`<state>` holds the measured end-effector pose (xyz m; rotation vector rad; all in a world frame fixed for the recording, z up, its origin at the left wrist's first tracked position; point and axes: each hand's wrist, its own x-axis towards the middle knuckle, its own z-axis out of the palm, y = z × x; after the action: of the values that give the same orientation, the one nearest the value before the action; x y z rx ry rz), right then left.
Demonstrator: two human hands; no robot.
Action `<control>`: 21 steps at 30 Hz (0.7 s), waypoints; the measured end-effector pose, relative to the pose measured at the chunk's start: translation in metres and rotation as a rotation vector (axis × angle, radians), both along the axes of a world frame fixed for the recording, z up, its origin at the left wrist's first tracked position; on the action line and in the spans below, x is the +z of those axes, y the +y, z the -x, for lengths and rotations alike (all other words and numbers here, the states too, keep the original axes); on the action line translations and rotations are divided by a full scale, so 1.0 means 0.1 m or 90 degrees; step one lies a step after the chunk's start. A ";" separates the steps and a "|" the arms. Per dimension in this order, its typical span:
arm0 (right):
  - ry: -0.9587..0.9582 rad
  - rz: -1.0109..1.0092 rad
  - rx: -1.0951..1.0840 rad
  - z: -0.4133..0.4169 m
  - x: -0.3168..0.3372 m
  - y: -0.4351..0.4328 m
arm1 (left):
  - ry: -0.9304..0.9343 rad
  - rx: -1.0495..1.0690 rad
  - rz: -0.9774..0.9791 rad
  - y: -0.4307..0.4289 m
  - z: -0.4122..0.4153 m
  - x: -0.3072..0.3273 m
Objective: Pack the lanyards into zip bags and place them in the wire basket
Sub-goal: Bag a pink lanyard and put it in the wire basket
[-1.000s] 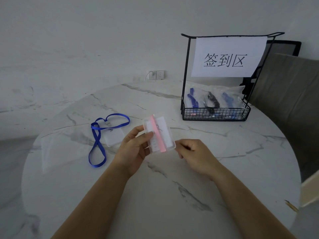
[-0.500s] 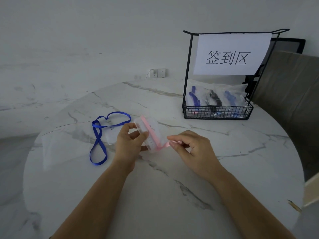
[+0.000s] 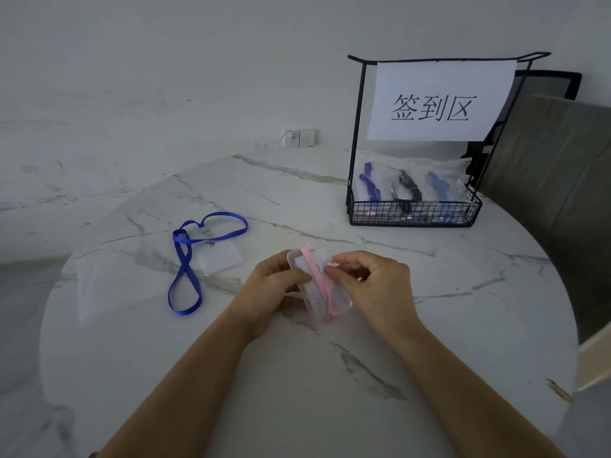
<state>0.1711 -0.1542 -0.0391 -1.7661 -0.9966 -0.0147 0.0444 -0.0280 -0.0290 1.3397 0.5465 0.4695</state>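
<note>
The right hand's fingers are curled tight. Thumb and forefinger pinch the pink lanyard at the upper right edge of the holder. The left hand grips that clear holder from the left, with its thumb laid across the front face and its fingers curled behind. The pink strap runs lengthwise over the holder's face, from its top edge down past its lower corner. The bundle sits between the two hands, tilted, just above the table.

To the left of the hands, the blue lanyard lies loose on the marble in a crossed loop. Its clear sleeve lies flat beside the strap. Farther left, a clear zip bag lies flat, well apart from the hands.

At the far right of the table stands the basket, with bags of blue and black lanyards upright inside it. A paper sign hangs from the basket's tall frame. A socket is on the wall behind, and a chair stands to the right.
</note>
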 end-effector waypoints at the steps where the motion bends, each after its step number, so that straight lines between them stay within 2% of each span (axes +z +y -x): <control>1: -0.017 0.009 0.000 0.00 0.00 0.00 | 0.006 0.006 0.009 -0.01 0.00 0.02; 9: -0.221 0.083 0.054 0.14 -0.07 0.04 | 0.027 0.105 -0.079 -0.03 -0.03 -0.04; 16: -0.271 0.172 0.086 0.17 0.01 0.00 | 0.061 0.132 -0.103 0.02 -0.02 -0.05; 21: -0.334 0.263 0.065 0.24 0.09 0.00 | 0.025 0.127 -0.090 0.04 -0.01 -0.04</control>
<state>0.1472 -0.1537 -0.0302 -2.1378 -1.5536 -0.2329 0.0457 -0.0238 -0.0334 1.4381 0.6934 0.6560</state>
